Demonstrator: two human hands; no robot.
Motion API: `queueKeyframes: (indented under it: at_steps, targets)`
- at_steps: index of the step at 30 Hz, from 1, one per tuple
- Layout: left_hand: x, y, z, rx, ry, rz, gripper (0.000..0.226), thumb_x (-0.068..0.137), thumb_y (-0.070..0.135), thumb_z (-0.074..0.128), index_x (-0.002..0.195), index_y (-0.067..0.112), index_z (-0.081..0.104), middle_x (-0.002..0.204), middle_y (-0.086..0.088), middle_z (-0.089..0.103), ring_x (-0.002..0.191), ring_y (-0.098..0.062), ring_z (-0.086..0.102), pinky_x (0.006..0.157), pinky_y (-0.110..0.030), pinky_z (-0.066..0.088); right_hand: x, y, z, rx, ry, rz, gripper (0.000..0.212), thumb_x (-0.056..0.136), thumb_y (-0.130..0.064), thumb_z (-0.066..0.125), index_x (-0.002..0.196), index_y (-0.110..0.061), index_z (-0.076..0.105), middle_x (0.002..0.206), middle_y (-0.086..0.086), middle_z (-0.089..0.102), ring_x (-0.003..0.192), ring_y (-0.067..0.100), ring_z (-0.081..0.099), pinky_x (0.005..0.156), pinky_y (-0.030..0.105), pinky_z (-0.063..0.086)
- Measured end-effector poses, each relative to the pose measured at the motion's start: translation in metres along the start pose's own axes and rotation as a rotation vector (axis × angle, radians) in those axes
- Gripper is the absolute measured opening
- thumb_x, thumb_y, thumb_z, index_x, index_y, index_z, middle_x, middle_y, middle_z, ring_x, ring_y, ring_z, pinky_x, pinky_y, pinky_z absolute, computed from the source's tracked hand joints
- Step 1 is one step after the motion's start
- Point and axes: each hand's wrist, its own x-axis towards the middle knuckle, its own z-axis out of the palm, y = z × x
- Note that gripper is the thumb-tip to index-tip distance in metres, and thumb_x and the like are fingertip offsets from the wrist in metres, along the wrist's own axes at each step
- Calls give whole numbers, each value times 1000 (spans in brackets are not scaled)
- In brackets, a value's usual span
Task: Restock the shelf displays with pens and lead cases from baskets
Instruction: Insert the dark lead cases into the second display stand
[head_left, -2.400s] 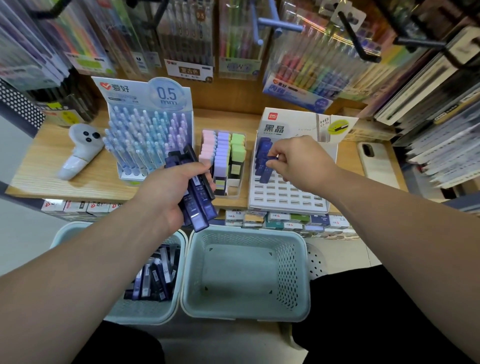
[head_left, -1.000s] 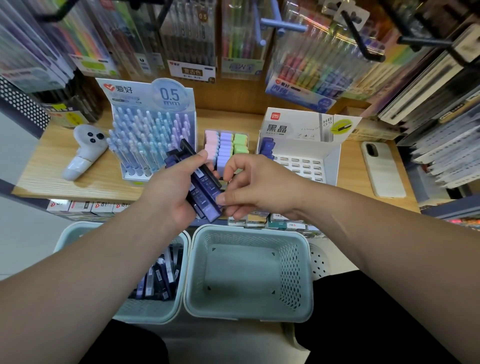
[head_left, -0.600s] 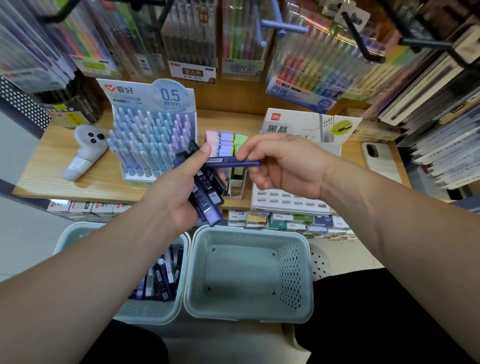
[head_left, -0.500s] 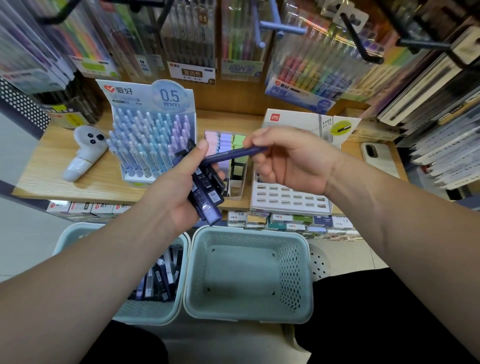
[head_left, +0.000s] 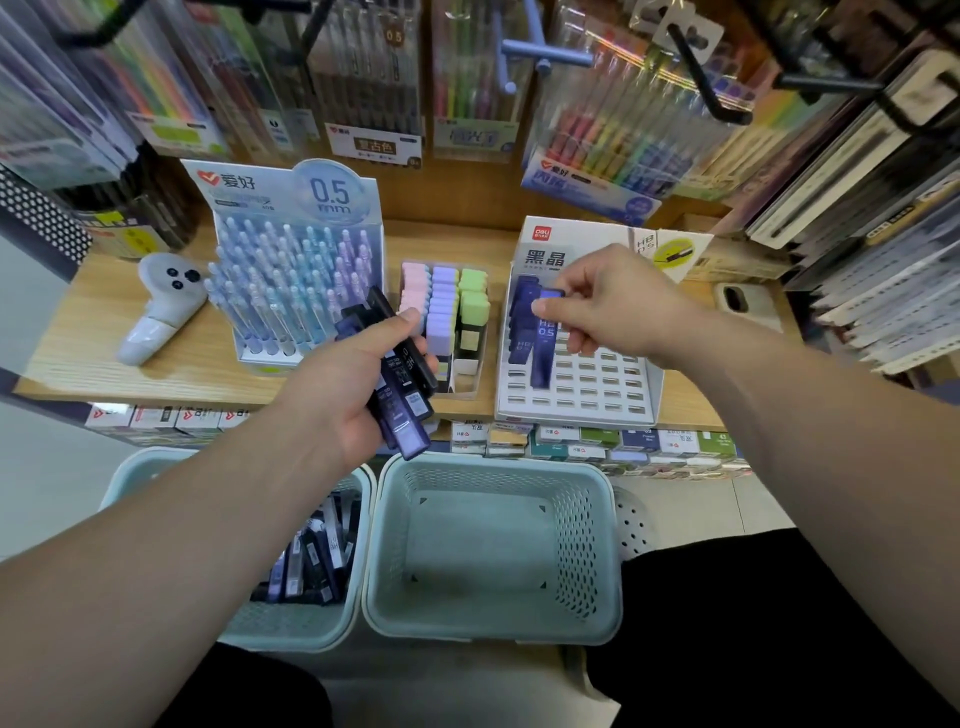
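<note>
right hand (head_left: 618, 306) on navy lead case (head_left: 543, 353)

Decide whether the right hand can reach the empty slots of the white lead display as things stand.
Probably yes. The right hand, pinching one lead case, hovers over the white lead display, and nothing lies between it and the empty slots in front.

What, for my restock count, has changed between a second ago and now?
The right hand pulled one lead case from the bundle in the left hand, carried it rightward and now pinches it upright at the slotted display, beside the cases already standing there. The left hand still grips the bundle; both baskets and the pen display are unmoved.
</note>
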Motion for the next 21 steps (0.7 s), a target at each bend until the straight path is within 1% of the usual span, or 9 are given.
queueKeyframes:
  at_steps: [1,3,5,8,11,13,15,18,21]
  targets:
    - [1,-1,-1,19,3,2,24,84,27,79,100,11,73,79,-2,71,71,-20,69,60,-33,57,1,3,4,-89,30,-15,30,92,-26,72,66,-14,63,56,3,65,59,18,72,58,33,60]
    - [3,-2,-3,31,6,4,36,82,27,81,112,8,73,82,-3,72,74,-22,70,59,-34,57,0,6,11,-164,42,-46,22,93,-23,72,72,-16,68,58,1,65,61,17,72,61,32,59]
    - [4,-2,-4,34,8,11,41,82,25,81,117,7,72,82,-3,72,74,-22,70,58,-34,57,0,8,15,-244,44,-103,22,93,-22,72,72,-19,65,58,-4,61,63,15,71,65,30,55]
    - [5,-3,-5,38,19,22,41,82,24,81,118,6,72,81,-3,71,71,-21,70,58,-33,57,1,11,21,-342,18,-163,17,90,-25,75,76,-23,66,63,-6,61,67,14,69,69,31,55]
    - [5,-3,-4,31,18,25,41,83,22,81,119,5,71,80,-4,71,71,-22,69,62,-34,57,4,13,25,-387,35,-222,10,90,-27,75,85,-19,73,68,-6,60,71,20,64,71,33,51]
    - [5,-3,-5,32,16,29,41,83,21,81,119,5,71,80,-4,71,71,-22,69,65,-34,57,5,11,26,-438,54,-260,12,91,-27,73,93,-15,76,76,-3,62,75,21,59,70,32,46]
    - [5,-3,-5,31,16,33,39,83,21,80,119,6,71,80,-4,72,70,-22,70,64,-34,57,5,10,26,-481,60,-278,14,91,-27,72,97,-15,76,80,-1,63,78,22,58,69,30,43]
    - [3,-2,-4,40,22,36,36,85,20,79,117,7,72,77,-3,71,67,-20,70,63,-32,58,5,9,26,-501,76,-271,11,92,-25,70,101,-19,70,76,-7,56,78,20,54,68,28,34]
    - [2,-2,-4,45,20,39,33,86,19,78,116,6,72,74,-2,70,66,-21,69,60,-31,57,6,11,25,-519,81,-268,13,92,-21,69,103,-21,62,71,-13,46,78,18,48,68,27,30]
